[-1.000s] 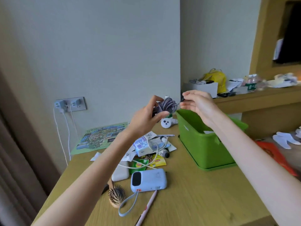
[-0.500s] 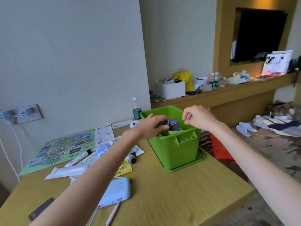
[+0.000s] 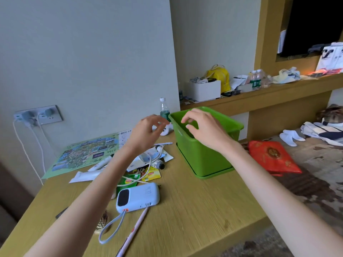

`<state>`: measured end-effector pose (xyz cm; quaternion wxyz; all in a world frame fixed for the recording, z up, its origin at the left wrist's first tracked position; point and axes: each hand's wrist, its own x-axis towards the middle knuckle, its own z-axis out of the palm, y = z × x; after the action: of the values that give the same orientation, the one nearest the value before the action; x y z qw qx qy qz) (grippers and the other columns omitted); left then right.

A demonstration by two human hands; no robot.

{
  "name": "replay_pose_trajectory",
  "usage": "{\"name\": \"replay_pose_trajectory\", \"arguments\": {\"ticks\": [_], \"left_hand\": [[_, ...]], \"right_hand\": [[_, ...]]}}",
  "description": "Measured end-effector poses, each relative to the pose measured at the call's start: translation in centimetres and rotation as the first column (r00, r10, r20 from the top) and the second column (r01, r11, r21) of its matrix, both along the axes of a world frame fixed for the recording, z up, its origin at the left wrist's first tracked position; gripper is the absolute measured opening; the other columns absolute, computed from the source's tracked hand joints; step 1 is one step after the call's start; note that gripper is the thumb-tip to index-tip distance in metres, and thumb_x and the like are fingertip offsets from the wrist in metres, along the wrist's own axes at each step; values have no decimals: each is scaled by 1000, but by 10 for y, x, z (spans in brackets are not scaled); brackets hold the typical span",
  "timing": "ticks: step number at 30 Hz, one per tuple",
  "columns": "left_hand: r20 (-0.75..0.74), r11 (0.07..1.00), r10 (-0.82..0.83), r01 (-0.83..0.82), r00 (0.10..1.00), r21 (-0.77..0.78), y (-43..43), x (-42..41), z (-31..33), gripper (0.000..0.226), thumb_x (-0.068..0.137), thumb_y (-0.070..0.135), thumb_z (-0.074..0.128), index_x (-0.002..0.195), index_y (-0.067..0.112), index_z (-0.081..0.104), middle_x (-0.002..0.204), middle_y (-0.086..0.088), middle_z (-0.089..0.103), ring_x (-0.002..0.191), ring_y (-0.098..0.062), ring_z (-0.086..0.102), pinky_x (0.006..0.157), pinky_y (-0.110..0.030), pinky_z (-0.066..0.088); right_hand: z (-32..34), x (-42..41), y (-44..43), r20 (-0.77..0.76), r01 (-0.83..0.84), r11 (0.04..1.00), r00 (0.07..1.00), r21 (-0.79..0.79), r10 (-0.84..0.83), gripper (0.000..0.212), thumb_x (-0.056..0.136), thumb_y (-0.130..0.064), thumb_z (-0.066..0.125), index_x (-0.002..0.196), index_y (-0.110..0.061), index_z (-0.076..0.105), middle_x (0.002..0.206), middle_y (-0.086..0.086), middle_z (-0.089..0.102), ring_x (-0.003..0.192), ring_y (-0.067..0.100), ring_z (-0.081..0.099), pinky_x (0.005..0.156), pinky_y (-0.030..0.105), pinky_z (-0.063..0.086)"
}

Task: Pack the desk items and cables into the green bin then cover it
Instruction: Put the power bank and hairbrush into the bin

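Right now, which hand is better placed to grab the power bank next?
Left. The left hand is empty and hovers over the clutter side, nearer the power bank. The right hand is over the green bin, farther away.

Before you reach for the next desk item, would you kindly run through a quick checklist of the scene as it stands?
1. Left hand free: ok, grip empty.
2. Right hand free: ok, open over the green bin.
3. Bin uncovered: ok.
4. Space inside the bin: cannot tell, interior hidden.
5. Power bank reachable: ok, unobstructed on the desk.
6. White cable untangled: not ok, looped among tea packets.
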<state>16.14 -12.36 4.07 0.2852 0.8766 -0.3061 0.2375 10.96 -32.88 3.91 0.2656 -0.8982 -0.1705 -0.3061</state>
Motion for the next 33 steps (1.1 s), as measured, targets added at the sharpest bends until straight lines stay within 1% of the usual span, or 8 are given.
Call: {"name": "replay_pose_trajectory", "arguments": {"ticks": [4, 9, 12, 16, 19, 23, 26, 33], "left_hand": [[-79, 996, 83, -86, 993, -38, 58, -20, -17, 20, 97, 18, 52, 101, 18, 71, 103, 3, 71, 92, -16, 65, 83, -41, 54], [-187, 986, 168, -163, 968, 42, 117, -43, -54, 20, 97, 18, 53, 104, 18, 72, 102, 6, 72, 93, -14, 67, 84, -41, 54], [-233, 978, 184, -156, 955, 135, 137, -55, -79, 19, 97, 22, 54, 106, 21, 70, 106, 7, 70, 96, -11, 65, 83, -35, 52], [-300, 975, 166, -111, 939, 193, 146, -70, -109, 18, 95, 24, 58, 107, 17, 70, 107, 4, 69, 99, -16, 62, 88, -41, 49], [-325, 964, 191, -114, 926, 241, 147, -76, -124, 26, 95, 35, 57, 117, 22, 64, 113, 4, 67, 107, -17, 58, 94, -43, 44], [-306, 958, 231, -161, 924, 238, 146, -78, -128, 30, 95, 37, 56, 121, 24, 60, 115, 4, 66, 114, -19, 53, 98, -45, 40], [-323, 964, 214, -146, 922, 222, 146, -80, -128, 30, 96, 34, 56, 123, 21, 61, 117, 2, 66, 114, -20, 54, 97, -45, 42], [-369, 966, 103, -182, 924, -185, 145, -90, -117, 29, 103, 24, 42, 124, 13, 58, 116, 1, 66, 108, -12, 60, 89, -23, 47]], "right_hand": [[-18, -8, 51, 46, -109, 994, 993, -26, 110, 16, 91, -7, 60, 101, -18, 65, 111, -9, 61, 98, 9, 57, 69, 16, 37], [-57, -9, 100, -186, -272, 962, 945, 11, 270, 16, 89, -7, 60, 92, -21, 66, 100, -9, 60, 92, 13, 61, 77, 39, 51], [-80, -5, 118, -320, -299, 954, 907, -29, 275, 18, 90, -8, 59, 98, -22, 68, 96, -11, 59, 93, 11, 58, 73, 32, 46], [-95, 2, 132, -502, -357, 934, 808, 0, 309, 15, 91, -19, 65, 105, -17, 69, 107, -5, 66, 102, 12, 60, 91, 36, 50], [-96, 0, 134, -653, -443, 896, 687, -30, 318, 42, 78, -34, 80, 114, -18, 64, 117, -6, 61, 110, 9, 55, 97, 28, 45], [-108, 0, 132, -667, -397, 894, 726, -209, 166, 74, 69, -35, 83, 133, -23, 48, 137, -5, 50, 125, 14, 47, 103, 37, 41], [-117, -3, 131, -663, -357, 921, 729, -157, 169, 75, 69, -38, 83, 133, -27, 45, 137, -3, 48, 121, 15, 44, 99, 39, 42], [-116, -11, 116, -483, -218, 976, 856, -11, 186, 66, 59, -41, 86, 107, -38, 41, 114, -2, 59, 96, 19, 55, 81, 38, 49]]}}
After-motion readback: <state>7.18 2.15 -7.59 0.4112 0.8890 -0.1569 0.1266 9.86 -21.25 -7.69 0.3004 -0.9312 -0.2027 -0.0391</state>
